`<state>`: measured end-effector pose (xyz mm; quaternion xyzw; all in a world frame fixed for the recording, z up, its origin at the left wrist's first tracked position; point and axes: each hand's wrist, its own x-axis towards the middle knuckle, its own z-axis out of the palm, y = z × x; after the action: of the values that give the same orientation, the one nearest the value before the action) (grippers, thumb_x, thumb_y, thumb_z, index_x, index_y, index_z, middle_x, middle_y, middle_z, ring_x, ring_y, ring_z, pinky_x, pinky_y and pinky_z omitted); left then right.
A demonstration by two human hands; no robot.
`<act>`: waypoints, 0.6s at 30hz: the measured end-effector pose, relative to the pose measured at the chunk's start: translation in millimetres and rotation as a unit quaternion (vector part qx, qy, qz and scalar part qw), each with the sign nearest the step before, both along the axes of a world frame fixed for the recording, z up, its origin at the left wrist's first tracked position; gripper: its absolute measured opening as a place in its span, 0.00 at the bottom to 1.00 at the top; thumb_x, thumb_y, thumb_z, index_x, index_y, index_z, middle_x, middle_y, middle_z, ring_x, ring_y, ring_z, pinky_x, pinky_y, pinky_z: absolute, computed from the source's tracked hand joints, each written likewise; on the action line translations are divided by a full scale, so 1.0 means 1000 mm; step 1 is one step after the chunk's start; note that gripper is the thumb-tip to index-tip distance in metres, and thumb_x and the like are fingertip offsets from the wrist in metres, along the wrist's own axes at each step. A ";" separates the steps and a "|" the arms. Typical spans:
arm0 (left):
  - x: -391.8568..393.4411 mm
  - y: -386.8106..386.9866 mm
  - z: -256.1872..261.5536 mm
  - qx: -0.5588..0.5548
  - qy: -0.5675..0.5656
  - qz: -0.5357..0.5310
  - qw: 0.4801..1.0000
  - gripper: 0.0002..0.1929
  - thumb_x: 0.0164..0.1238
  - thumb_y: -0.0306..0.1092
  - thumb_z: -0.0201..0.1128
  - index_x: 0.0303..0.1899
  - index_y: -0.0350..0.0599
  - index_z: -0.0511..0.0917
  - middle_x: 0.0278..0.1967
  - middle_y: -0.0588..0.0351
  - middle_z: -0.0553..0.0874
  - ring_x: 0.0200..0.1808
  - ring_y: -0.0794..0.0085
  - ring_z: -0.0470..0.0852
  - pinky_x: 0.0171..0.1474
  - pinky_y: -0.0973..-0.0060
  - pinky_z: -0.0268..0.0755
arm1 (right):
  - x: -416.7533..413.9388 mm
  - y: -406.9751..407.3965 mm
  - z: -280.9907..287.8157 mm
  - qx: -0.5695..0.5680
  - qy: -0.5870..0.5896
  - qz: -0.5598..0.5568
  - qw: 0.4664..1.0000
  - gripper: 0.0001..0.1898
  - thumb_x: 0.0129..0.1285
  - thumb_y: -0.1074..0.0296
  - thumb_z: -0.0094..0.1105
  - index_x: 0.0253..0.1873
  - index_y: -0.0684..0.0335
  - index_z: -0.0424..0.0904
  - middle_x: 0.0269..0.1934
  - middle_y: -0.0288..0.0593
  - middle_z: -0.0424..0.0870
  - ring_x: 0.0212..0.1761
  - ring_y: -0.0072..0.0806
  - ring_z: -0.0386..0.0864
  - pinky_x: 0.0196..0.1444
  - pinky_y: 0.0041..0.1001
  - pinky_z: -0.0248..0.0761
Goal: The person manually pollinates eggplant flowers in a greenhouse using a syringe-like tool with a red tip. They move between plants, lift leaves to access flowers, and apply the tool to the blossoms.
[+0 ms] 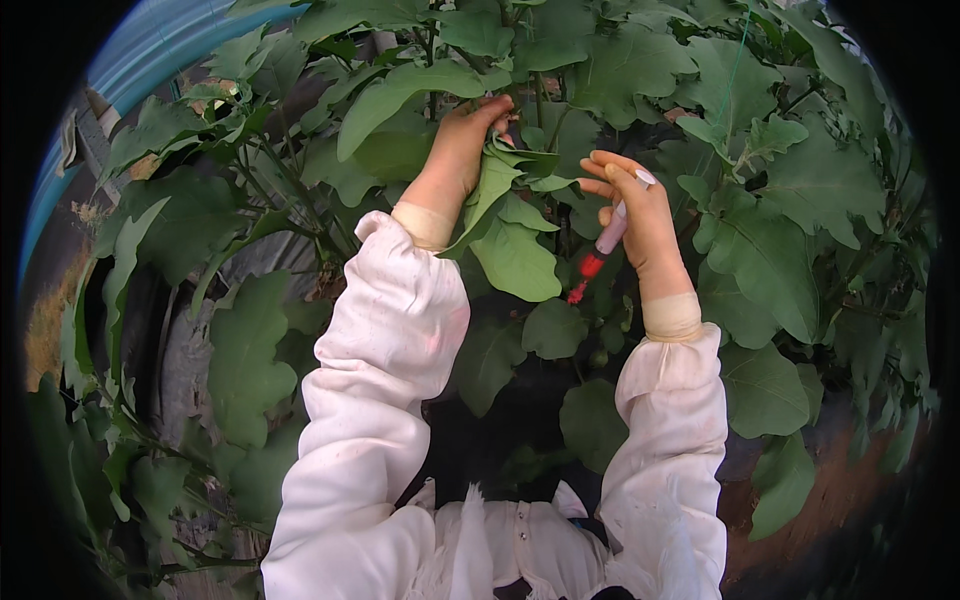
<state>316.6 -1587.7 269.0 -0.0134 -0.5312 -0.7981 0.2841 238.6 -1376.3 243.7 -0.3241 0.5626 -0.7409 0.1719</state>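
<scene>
My left hand reaches into the foliage of what look like eggplant plants, with thumb and fingertips close together beside a stem. A bunch of folded light green leaves hangs from under its palm and seems gripped there. Its fingertips are partly hidden, so anything small between them is unclear. To the right, my right hand holds a slim applicator tube with a pale lilac barrel and a white end. Its red tip points down and left, bears crumbly red matter, and sits beside the bunched leaves.
Large lobed leaves crowd both sides. A thin green string runs upward at the upper right. Blue sheeting curves across the upper left near a grey post. Brown soil shows at the lower right.
</scene>
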 end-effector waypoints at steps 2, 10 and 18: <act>-0.018 -0.001 0.003 0.032 -0.038 -0.017 0.999 0.10 0.66 0.29 0.56 0.46 0.38 0.71 0.25 0.57 0.77 0.20 0.74 0.73 0.25 0.76 0.69 | 0.014 0.012 0.013 -0.035 0.024 0.006 0.999 0.18 0.65 0.64 0.52 0.56 0.68 0.72 0.52 0.49 0.79 0.47 0.30 0.80 0.24 0.19 0.66; -0.081 0.021 0.009 0.169 0.069 -0.051 0.982 0.14 0.70 0.43 0.54 0.45 0.41 0.73 0.33 0.55 0.79 0.35 0.71 0.77 0.38 0.77 0.69 | 0.076 0.068 0.030 -0.045 0.143 -0.080 0.985 0.14 0.66 0.69 0.48 0.52 0.66 0.76 0.40 0.45 0.84 0.16 0.14 0.68 0.18 0.15 0.61; -0.086 0.005 0.018 -0.398 -0.199 0.289 0.848 0.17 0.69 0.40 0.53 0.53 0.41 0.73 0.41 0.50 0.82 0.42 0.66 0.80 0.45 0.72 0.71 | 0.068 0.170 0.056 -0.049 0.277 -0.128 0.951 0.33 0.71 0.45 0.27 0.49 0.71 0.75 0.43 0.56 0.82 0.40 0.33 0.81 0.37 0.23 0.73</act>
<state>230.9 -1582.8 286.6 0.1878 -0.8282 -0.3857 0.3607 306.6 -1205.8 300.1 -0.4494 0.5875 -0.6649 -0.1032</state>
